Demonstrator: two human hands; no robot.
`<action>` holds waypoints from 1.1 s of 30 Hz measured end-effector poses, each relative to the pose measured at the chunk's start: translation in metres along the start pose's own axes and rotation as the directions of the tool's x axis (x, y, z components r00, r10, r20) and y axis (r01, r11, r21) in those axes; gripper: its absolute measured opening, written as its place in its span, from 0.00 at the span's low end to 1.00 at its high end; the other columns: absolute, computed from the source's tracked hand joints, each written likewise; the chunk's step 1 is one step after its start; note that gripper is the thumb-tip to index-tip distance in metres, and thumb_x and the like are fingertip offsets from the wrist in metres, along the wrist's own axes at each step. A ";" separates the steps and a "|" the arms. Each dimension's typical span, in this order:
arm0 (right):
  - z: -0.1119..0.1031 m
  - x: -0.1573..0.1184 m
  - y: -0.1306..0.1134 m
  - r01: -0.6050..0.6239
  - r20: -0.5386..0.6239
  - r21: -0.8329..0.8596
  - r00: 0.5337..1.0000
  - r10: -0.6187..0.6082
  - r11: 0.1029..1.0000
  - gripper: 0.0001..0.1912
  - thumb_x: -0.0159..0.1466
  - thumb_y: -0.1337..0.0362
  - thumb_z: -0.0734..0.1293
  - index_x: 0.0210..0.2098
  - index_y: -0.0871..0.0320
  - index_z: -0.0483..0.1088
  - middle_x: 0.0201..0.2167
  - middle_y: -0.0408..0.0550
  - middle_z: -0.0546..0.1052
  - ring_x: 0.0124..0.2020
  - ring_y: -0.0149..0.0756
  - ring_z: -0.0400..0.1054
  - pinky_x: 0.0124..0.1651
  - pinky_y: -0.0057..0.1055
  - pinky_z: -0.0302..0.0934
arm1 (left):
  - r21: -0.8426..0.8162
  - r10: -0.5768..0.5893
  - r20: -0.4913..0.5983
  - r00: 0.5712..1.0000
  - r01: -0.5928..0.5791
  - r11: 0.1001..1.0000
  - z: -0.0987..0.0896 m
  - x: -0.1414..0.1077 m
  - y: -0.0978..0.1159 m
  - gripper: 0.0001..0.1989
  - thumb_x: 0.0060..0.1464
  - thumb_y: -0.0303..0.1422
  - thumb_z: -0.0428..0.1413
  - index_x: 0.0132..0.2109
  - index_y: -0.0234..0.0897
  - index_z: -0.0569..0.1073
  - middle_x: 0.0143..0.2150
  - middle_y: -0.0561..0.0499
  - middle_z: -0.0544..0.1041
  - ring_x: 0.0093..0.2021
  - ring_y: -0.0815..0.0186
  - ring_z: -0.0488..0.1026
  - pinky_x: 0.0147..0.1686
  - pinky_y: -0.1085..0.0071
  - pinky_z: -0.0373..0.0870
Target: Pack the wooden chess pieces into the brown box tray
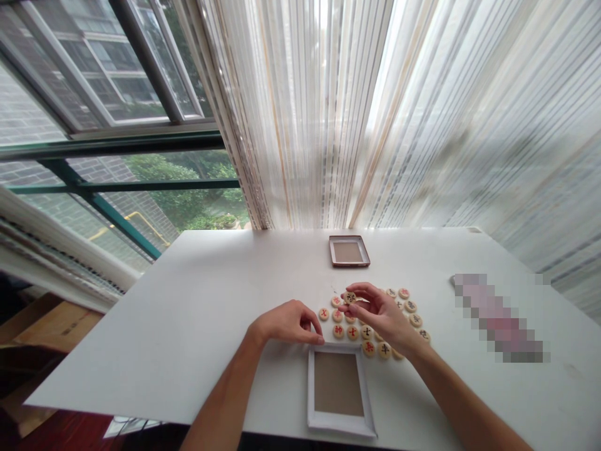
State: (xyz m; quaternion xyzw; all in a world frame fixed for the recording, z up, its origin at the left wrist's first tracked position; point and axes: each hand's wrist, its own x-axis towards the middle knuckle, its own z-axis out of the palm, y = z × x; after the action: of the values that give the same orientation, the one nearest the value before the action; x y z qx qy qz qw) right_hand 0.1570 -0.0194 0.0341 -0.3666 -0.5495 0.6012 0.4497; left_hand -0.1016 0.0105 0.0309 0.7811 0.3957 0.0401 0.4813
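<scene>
My right hand (pixel 375 313) is closed, with a round wooden Chinese chess piece (pixel 350 298) between its thumb and fingers. This piece carries a dark character and is held over several others. Beneath and around that hand, more chess pieces lie face up in loose rows, among them a red-marked one (pixel 338 331) and a black-marked one (pixel 384 349). My left hand (pixel 293 321) rests low over the table, fingers loosely bent and nothing visible in them. Its thumb tip is near the top left corner of a shallow white-rimmed box (pixel 311 401).
A smaller, dark-edged shallow tray (pixel 349 264) stands farther back on the white table (pixel 188 326). To the right lies a pixelated pinkish object (pixel 500 319). Striped sheer curtains (pixel 310 125) hang behind the table, and a window is at the left. Cardboard boxes (pixel 56 332) sit at the lower left.
</scene>
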 end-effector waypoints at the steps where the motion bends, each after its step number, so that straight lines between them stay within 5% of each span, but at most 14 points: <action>1: 0.000 0.000 0.000 -0.002 -0.001 0.001 1.000 0.002 1.000 0.22 0.60 0.52 0.75 0.47 0.55 0.68 0.40 0.50 0.81 0.46 0.46 0.79 0.49 0.41 0.74 | 0.004 -0.001 -0.001 1.000 0.001 1.000 0.000 0.000 0.000 0.19 0.49 0.46 0.64 0.41 0.35 0.84 0.24 0.54 0.73 0.24 0.72 0.65 0.24 0.77 0.58; 11: -0.001 0.000 0.003 0.014 0.031 0.038 0.999 -0.015 0.999 0.16 0.62 0.56 0.74 0.44 0.55 0.68 0.38 0.46 0.80 0.41 0.41 0.79 0.47 0.39 0.73 | 0.037 -0.014 -0.015 1.000 0.015 0.999 0.001 0.000 0.001 0.19 0.48 0.45 0.64 0.40 0.35 0.84 0.25 0.54 0.75 0.25 0.71 0.66 0.25 0.77 0.59; 18: -0.001 0.000 0.003 0.040 0.029 -0.049 0.999 -0.039 0.998 0.12 0.63 0.58 0.73 0.42 0.57 0.71 0.34 0.45 0.78 0.34 0.34 0.76 0.36 0.30 0.70 | 0.073 0.011 -0.027 1.000 -0.009 0.997 0.002 -0.001 0.004 0.17 0.52 0.44 0.62 0.40 0.36 0.83 0.25 0.54 0.76 0.25 0.70 0.68 0.26 0.77 0.60; 22: 0.000 0.001 0.002 0.040 0.043 -0.107 0.998 -0.035 0.993 0.11 0.64 0.58 0.72 0.41 0.58 0.72 0.33 0.45 0.78 0.33 0.32 0.74 0.35 0.28 0.68 | 0.042 0.022 -0.133 0.991 -0.017 0.999 0.013 -0.013 0.005 0.17 0.56 0.44 0.59 0.45 0.37 0.81 0.29 0.53 0.77 0.28 0.68 0.71 0.29 0.76 0.65; 27: 0.001 0.002 0.001 0.031 0.047 -0.103 0.999 -0.026 0.994 0.11 0.64 0.58 0.72 0.41 0.58 0.71 0.32 0.45 0.78 0.33 0.32 0.74 0.36 0.28 0.67 | 0.049 0.076 -0.477 0.875 -0.059 0.997 0.046 -0.044 0.005 0.16 0.60 0.41 0.58 0.52 0.42 0.74 0.47 0.48 0.78 0.42 0.63 0.75 0.46 0.68 0.73; 30: 0.000 0.000 0.002 0.007 0.067 -0.070 0.998 -0.003 0.998 0.11 0.65 0.58 0.72 0.42 0.57 0.70 0.32 0.45 0.78 0.34 0.33 0.75 0.37 0.29 0.68 | 0.101 0.155 -0.542 0.826 -0.119 0.988 0.069 -0.060 0.005 0.21 0.59 0.37 0.59 0.59 0.44 0.69 0.58 0.45 0.73 0.57 0.58 0.71 0.59 0.62 0.68; 33: 0.000 -0.002 0.004 0.000 0.100 -0.042 0.995 0.004 0.999 0.12 0.65 0.58 0.71 0.44 0.57 0.69 0.34 0.46 0.79 0.37 0.35 0.76 0.41 0.31 0.68 | 0.204 0.207 -0.561 0.802 -0.109 0.973 0.086 -0.067 0.004 0.24 0.58 0.35 0.60 0.61 0.45 0.67 0.62 0.45 0.70 0.62 0.57 0.67 0.63 0.58 0.65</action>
State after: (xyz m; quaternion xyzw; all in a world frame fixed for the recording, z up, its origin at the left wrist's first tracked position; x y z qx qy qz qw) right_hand 0.1569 -0.0217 0.0301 -0.3459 -0.5834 0.6075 0.4134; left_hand -0.1070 -0.0968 0.0097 0.7985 0.4583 0.2833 0.2685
